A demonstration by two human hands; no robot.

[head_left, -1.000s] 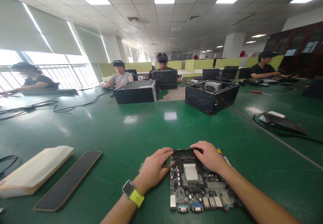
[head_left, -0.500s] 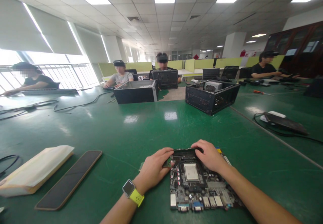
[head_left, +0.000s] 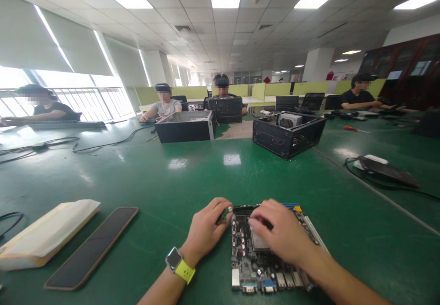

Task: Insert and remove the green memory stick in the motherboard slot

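Note:
A motherboard (head_left: 240, 263) lies flat on the green table before me, its ports facing my body. Near its middle sits a square silver processor (head_left: 258, 241), partly covered by my right hand (head_left: 280, 231). That hand's fingers are curled together over the processor's upper edge, slightly blurred; what they hold, if anything, is hidden. At the board's upper left corner, my left hand (head_left: 209, 224) pinches a small green circuit board (head_left: 224, 216), mostly hidden by the fingers.
To the left lie a dark flat panel (head_left: 94, 247) and a pale paper-wrapped packet (head_left: 51, 231). Farther back stand two open computer cases, one grey-edged (head_left: 184, 128) and one black (head_left: 275, 135). A screwdriver (head_left: 355, 130) and cables (head_left: 37, 146) lie around. Several people sit across the table.
My right hand has moved from the motherboard's far edge toward me, down over the processor. The left hand has shifted slightly left and up, with the green circuit board in its fingers.

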